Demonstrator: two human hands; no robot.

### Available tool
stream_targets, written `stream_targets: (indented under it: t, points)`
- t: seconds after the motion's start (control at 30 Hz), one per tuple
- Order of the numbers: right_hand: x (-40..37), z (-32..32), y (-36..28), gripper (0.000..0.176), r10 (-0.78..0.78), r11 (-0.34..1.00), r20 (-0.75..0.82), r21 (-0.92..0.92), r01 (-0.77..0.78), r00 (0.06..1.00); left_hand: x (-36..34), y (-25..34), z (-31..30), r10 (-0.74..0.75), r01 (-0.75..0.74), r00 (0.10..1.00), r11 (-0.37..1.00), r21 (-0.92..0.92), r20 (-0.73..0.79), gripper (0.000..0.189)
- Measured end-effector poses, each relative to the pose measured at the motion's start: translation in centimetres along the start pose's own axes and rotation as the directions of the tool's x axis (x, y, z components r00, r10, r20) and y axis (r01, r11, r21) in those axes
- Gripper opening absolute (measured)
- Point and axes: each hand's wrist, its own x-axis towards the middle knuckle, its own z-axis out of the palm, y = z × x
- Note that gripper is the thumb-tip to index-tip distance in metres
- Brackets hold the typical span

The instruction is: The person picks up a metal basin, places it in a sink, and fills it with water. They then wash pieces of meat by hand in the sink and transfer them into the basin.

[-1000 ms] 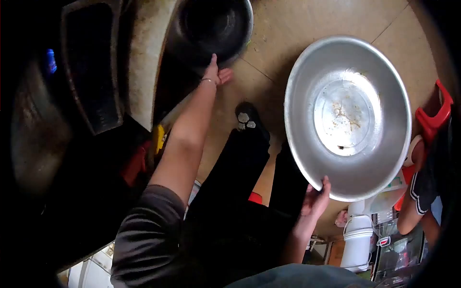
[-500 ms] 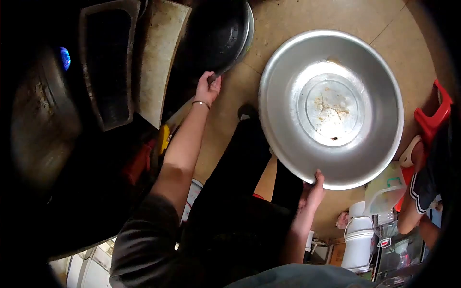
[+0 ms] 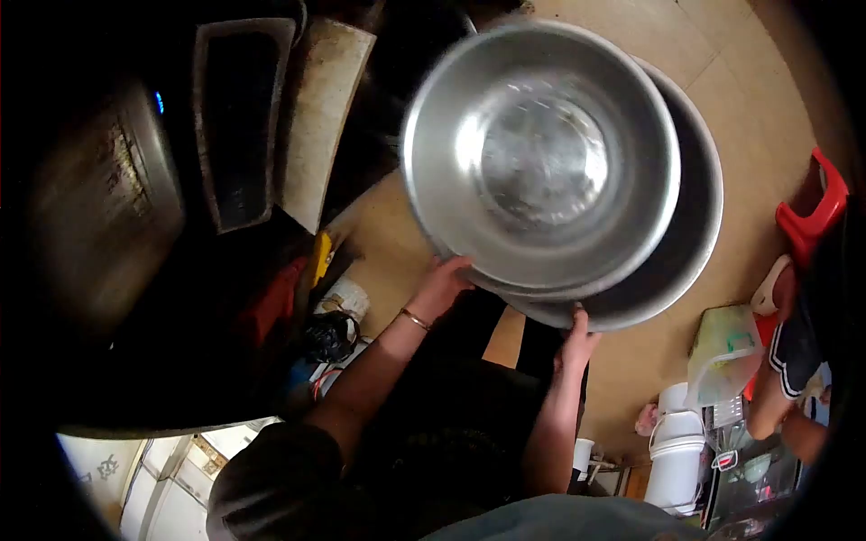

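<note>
Two wide metal basins overlap in front of me. My left hand (image 3: 444, 284) grips the near-left rim of the upper basin (image 3: 541, 248), whose shiny inside faces me. Beneath it and offset to the right is the lower basin (image 3: 693, 207), mostly covered. My right hand (image 3: 575, 343) holds that lower basin by its near rim, thumb over the edge. Both hands have their fingers closed on the rims.
To the left are a dark rectangular frame (image 3: 206, 126) and a pale curved panel (image 3: 320, 126). A red stool (image 3: 816, 212) stands at the right, near a seated person's arm (image 3: 771, 406). White buckets (image 3: 675, 464) and a translucent bin (image 3: 724, 356) sit at the lower right.
My left hand has left the dark, round vessel's rim at the upper left position and come nearer, now holding a metal basin over the other one. The right-hand basin has shifted slightly left.
</note>
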Motion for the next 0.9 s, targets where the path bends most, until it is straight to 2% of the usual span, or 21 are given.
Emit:
stream_targets:
  t: [0.07,0.1,0.17,0.2,0.27,0.37,0.43,0.5,0.57,0.63,0.7,0.73,0.77,0.83,0.9]
  points:
    - [-0.8,0.8,-0.8,0.057,0.014,0.998,0.005,0.063,-0.015,1.000,-0.8,0.9,2.3,0.085,-0.089,0.996,0.972,0.215,0.026,0.023]
    - [-1.0,1.0,-1.3,0.058,0.023,0.992,-0.002,0.123,-0.023,1.000,-0.7,1.3,2.6,0.091,-0.094,0.996,0.972,0.214,0.025,0.023]
    - [-0.7,0.6,-1.3,0.060,0.053,0.996,0.018,0.067,-0.055,0.998,-0.3,2.7,3.4,0.044,-0.092,0.991,0.902,0.421,0.122,0.023]
    - [-0.4,0.3,-0.9,0.059,0.051,0.994,0.010,0.094,-0.052,0.999,-0.5,3.6,3.7,0.050,-0.097,0.991,0.903,0.418,0.122,0.023]
    - [0.1,-0.4,-0.8,0.058,0.047,0.988,0.002,0.146,-0.047,0.999,-1.6,6.4,4.5,-0.117,-0.073,0.970,0.696,0.715,0.212,0.019]
    - [-0.2,-0.3,-1.4,0.058,0.041,0.973,0.073,0.223,-0.057,0.996,-0.3,9.6,1.4,-0.063,-0.070,0.984,0.721,0.690,0.166,0.020]
    - [0.1,0.1,-1.3,0.061,0.020,0.970,0.081,0.240,-0.039,0.997,2.5,11.8,0.4,0.175,-0.170,0.983,0.804,0.570,0.047,0.023]
    - [-0.4,0.9,-2.5,0.059,0.047,0.980,0.033,0.192,-0.053,0.998,9.1,12.5,-2.3,0.281,-0.198,0.956,0.828,0.525,-0.083,0.026]
    - [-0.1,1.1,-2.3,0.054,-0.032,0.962,0.036,0.272,0.021,0.999,17.0,13.0,-4.9,0.216,-0.134,0.967,0.886,0.445,-0.139,0.037]
    - [-0.2,1.6,-2.3,0.053,-0.059,0.961,-0.038,0.268,0.067,0.998,23.1,14.1,-5.4,0.172,-0.052,0.937,0.929,0.366,-0.303,0.049]
    - [0.1,1.7,-1.6,0.055,-0.084,0.968,-0.061,0.233,0.096,0.995,27.0,15.9,-5.0,0.099,-0.031,0.934,0.979,0.199,-0.343,0.056]
    - [-0.2,2.2,-1.5,0.056,-0.136,0.962,-0.084,0.225,0.152,0.987,27.2,16.4,-4.2,0.034,-0.007,0.910,0.998,0.066,-0.414,0.056]
    - [-0.1,2.2,-2.2,0.056,-0.132,0.966,-0.092,0.213,0.149,0.987,29.7,16.9,-5.5,-0.105,0.091,0.923,0.994,-0.057,-0.371,0.054]
    - [-0.1,2.4,-2.5,0.057,-0.110,0.967,-0.095,0.218,0.129,0.989,29.5,15.6,-5.3,0.047,-0.037,0.872,0.999,0.030,-0.487,0.047]
    - [0.7,1.7,-2.0,0.057,-0.158,0.959,-0.073,0.225,0.171,0.985,30.7,15.6,-6.3,0.059,-0.050,0.875,0.998,0.031,-0.481,0.042]
